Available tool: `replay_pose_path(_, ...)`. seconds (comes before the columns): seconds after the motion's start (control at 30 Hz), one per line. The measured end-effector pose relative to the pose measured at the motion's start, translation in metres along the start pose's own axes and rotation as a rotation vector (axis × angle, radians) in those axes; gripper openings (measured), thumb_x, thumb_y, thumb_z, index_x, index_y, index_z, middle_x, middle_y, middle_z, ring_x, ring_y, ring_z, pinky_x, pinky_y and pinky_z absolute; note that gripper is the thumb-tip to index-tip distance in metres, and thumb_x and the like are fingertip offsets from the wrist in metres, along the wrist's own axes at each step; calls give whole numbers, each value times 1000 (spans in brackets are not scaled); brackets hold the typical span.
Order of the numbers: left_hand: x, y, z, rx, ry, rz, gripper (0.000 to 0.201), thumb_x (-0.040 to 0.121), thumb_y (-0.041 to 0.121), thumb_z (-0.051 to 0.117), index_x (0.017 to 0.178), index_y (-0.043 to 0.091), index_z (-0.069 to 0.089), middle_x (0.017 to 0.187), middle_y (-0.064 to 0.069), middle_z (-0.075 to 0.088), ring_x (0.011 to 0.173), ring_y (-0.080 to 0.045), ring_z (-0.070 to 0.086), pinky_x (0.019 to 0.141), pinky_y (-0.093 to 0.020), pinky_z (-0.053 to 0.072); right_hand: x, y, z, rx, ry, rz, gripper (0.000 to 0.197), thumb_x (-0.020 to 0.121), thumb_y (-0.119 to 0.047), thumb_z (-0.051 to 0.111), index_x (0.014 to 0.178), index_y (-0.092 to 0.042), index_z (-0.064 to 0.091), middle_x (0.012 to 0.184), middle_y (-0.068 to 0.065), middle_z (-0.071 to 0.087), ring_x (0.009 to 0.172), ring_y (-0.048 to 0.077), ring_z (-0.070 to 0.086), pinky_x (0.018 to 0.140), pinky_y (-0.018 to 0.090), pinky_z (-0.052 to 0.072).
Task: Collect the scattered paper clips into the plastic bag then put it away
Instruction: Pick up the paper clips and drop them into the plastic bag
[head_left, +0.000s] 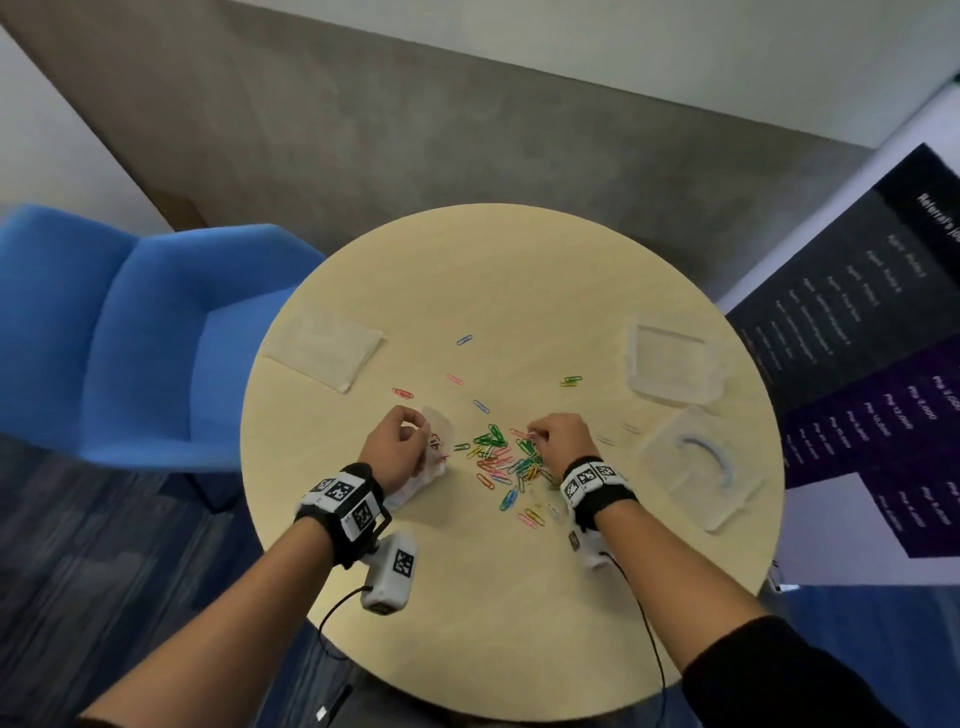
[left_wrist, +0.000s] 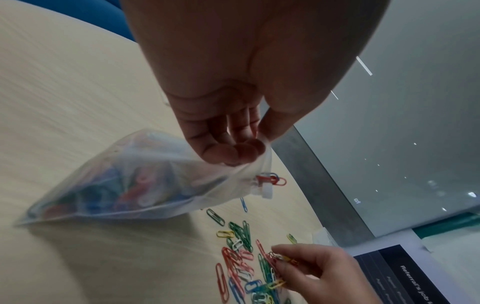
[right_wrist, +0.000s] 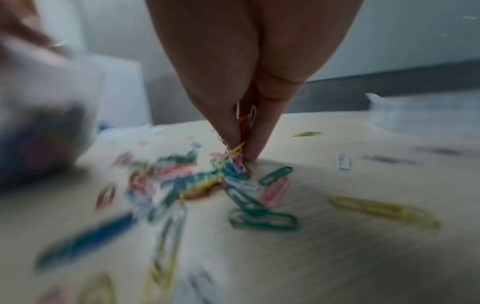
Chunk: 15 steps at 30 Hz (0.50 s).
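Coloured paper clips (head_left: 501, 457) lie in a loose pile at the middle of the round table (head_left: 519, 597), with a few strays further out. My left hand (head_left: 400, 441) pinches the mouth of a clear plastic bag (left_wrist: 124, 181) that holds several clips and rests on the table left of the pile. My right hand (head_left: 558, 441) pinches a small bunch of clips (right_wrist: 237, 152) at the pile's right edge, fingertips (right_wrist: 252, 152) down on the tabletop. The same bunch of clips (left_wrist: 281, 260) shows in the left wrist view.
An empty clear bag (head_left: 324, 351) lies at the table's far left. Two clear plastic containers (head_left: 672, 366) (head_left: 701, 470) sit at the right edge. A blue armchair (head_left: 130, 332) stands left of the table, a dark poster (head_left: 872, 338) to the right.
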<state>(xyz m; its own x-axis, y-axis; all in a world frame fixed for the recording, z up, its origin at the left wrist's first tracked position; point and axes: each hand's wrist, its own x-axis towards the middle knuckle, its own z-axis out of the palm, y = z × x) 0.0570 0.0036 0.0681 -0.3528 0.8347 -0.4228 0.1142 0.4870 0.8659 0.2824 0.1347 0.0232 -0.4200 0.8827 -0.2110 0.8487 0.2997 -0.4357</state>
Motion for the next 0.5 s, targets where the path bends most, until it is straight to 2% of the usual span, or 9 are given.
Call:
replay_pose_path(0.07, -1, 3, 4, 0, -15, 17, 5, 98, 18, 51, 95, 14, 52, 61, -3, 64, 47, -20, 52, 52, -29, 43, -3, 4, -5, 334, 115, 214, 19, 85, -6, 69, 103, -6, 75, 101, 12, 74, 90, 21, 70, 89, 29, 55)
replay_pose_path(0.1, -1, 3, 6, 1, -21, 29, 6, 99, 18, 51, 94, 15, 52, 60, -2, 63, 46, -19, 52, 51, -29, 43, -5, 3, -8, 527, 129, 322, 20, 83, -4, 72, 102, -5, 75, 101, 13, 74, 85, 19, 71, 84, 26, 56)
replay_pose_path(0.17, 0, 4, 12, 4, -27, 41, 6, 99, 18, 51, 94, 15, 52, 57, 1, 62, 46, -18, 52, 51, -29, 43, -10, -6, -18, 989, 37, 469, 25, 81, 3, 72, 105, -1, 72, 103, 18, 73, 85, 21, 73, 78, 25, 58)
replay_pose_path(0.23, 0, 6, 18, 9, -29, 48, 7, 98, 19, 52, 92, 17, 52, 55, 2, 61, 47, -19, 52, 54, -30, 44, -16, -21, -31, 1383, -138, 507, 28, 83, 8, 66, 111, 4, 66, 107, 20, 71, 93, 24, 71, 80, 27, 59)
replay_pose_path(0.27, 0, 6, 21, 13, -34, 50, 7, 98, 19, 52, 91, 18, 52, 56, 2, 61, 47, -20, 52, 56, -31, 44, -18, -29, -35, 1479, -225, 494, 29, 84, 9, 64, 113, 6, 64, 108, 20, 70, 97, 25, 70, 82, 28, 59)
replay_pose_path(0.37, -2, 10, 28, 18, -59, 50, 6, 98, 19, 51, 92, 16, 51, 63, -5, 63, 46, -18, 52, 53, -29, 42, -20, -52, -39, 1499, -409, 400, 31, 85, 9, 62, 116, 9, 62, 109, 20, 70, 99, 26, 69, 85, 29, 58)
replay_pose_path(0.43, -4, 14, 34, 26, -70, 54, 8, 98, 20, 51, 95, 13, 51, 65, -8, 63, 42, -13, 50, 48, -26, 40, -19, -63, -34, 1375, -450, 349, 31, 85, 8, 64, 115, 11, 62, 108, 23, 69, 97, 27, 69, 85, 29, 58)
replay_pose_path(0.5, -6, 19, 40, 28, -78, 65, 11, 98, 23, 53, 94, 13, 51, 65, -10, 63, 39, -10, 49, 44, -22, 39, -19, -70, -32, 1117, -438, 285, 30, 84, 5, 67, 114, 8, 65, 109, 24, 69, 97, 29, 69, 87, 31, 57)
